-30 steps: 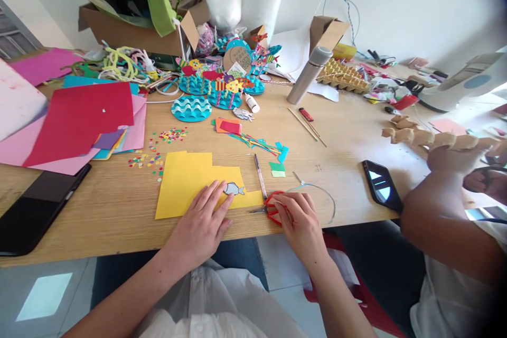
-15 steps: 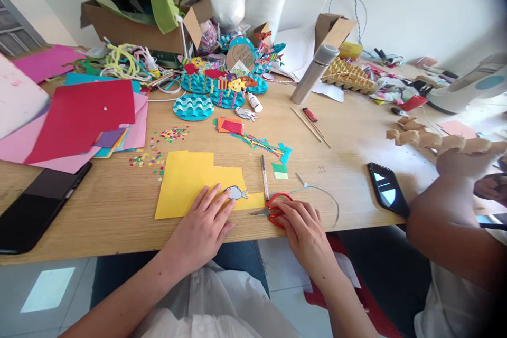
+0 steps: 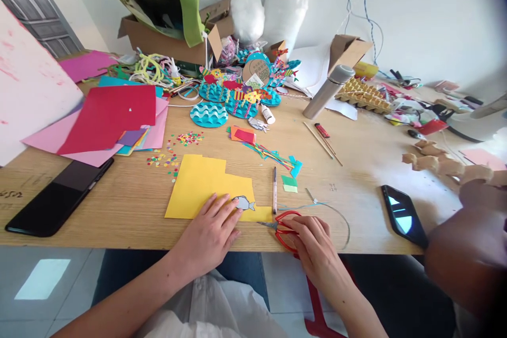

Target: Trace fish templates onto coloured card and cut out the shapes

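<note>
My left hand point(image 3: 212, 227) lies flat with its fingers stretched out on the lower part of a stepped sheet of yellow paper point(image 3: 194, 185). Its fingertips touch a small grey paper fish point(image 3: 243, 203) with a dark outline. My right hand point(image 3: 317, 243) has its fingers on the red handles of a pair of scissors point(image 3: 287, 215), which rest on the table near its front edge. The blades point left, towards the yellow paper's bottom edge. A pen point(image 3: 274, 190) lies just above the scissors, and small green paper pieces point(image 3: 289, 184) lie beyond my right hand.
Confetti dots point(image 3: 189, 139) and coloured paper strips point(image 3: 273, 154) lie beyond the yellow sheet. Blue wavy paper bases point(image 3: 208, 114) and a steel flask point(image 3: 328, 91) stand further back. Phones point(image 3: 404, 214) lie at both sides. At right, another person's arm point(image 3: 471, 243) reaches to an egg-carton piece point(image 3: 451, 167).
The view has tilted, so the table appears lower and further right. Both hands, the fish and the scissors keep about the same places relative to each other. The other person's arm has shifted.
</note>
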Available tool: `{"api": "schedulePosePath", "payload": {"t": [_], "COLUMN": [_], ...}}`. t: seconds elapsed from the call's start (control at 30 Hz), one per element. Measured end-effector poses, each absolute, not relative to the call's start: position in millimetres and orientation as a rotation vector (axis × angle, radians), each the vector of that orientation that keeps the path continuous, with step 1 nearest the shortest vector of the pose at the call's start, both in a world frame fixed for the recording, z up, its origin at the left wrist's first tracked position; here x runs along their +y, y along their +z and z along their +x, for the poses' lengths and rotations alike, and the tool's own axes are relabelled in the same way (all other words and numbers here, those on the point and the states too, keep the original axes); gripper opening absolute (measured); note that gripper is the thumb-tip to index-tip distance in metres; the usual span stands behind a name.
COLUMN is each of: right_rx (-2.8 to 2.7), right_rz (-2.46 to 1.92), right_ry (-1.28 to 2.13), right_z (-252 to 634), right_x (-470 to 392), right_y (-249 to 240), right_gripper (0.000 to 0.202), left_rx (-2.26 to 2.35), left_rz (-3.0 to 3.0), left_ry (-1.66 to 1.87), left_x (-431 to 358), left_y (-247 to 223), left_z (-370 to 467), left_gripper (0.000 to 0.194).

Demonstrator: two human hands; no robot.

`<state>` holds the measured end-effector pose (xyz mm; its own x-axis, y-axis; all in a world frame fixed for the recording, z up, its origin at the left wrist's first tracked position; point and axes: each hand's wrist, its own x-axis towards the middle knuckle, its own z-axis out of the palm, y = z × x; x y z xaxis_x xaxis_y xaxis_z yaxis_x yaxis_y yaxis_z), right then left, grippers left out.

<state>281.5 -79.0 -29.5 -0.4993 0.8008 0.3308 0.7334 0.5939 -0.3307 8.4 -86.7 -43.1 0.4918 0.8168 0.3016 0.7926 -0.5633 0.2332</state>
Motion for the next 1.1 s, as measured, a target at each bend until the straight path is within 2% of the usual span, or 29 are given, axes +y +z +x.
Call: {"api": "schedulePosePath", "payload": {"t": [0.47, 0.73, 1.1], "right_rx": [-2.205, -2.155, -2.062], "right_rz": [-1.152, -1.093, -1.047], "right_ry": [0.181, 0.132, 0.161], "right_z": [249.8, 234.6, 228.3], "right_x": [-94.2, -100.1, -99.5], "right_y": [-47.3, -54.2, -57.6], "right_gripper": [0.031, 0.043, 0.047], "left_rx": [1.503, 1.539, 1.58], "left_rz": [2.655, 2.665, 2.664], "left_ry": [0.51, 0.474, 0.473], "left_x": [-79.5, -60.4, -47.1], "left_y": [-35.5, -33.9, -36.6], "left_z": [7.2, 3.4, 2.5], "left_gripper": [0.038, 0.035, 0.036]}}
